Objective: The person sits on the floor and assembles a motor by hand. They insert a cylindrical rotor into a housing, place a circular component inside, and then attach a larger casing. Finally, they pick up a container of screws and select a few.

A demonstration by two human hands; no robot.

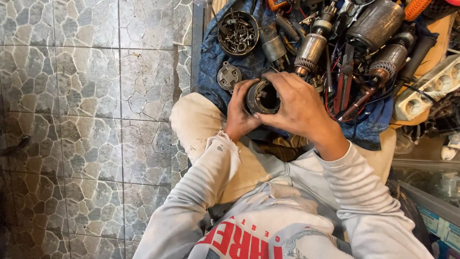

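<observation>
We see the dark round metal motor housing (262, 97) held over the lap at the near edge of the blue cloth (225, 57). Left hand (239, 112) cups it from below; right hand (297, 103) clamps the rim, steadying the open bore upward. Copper-wound armatures (311, 50) lie beyond.

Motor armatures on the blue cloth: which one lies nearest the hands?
The armature with the silvery core just above the right hand, its toothed end pointing down at the fingers. The other one lies farther right, near the white power strip.
</observation>
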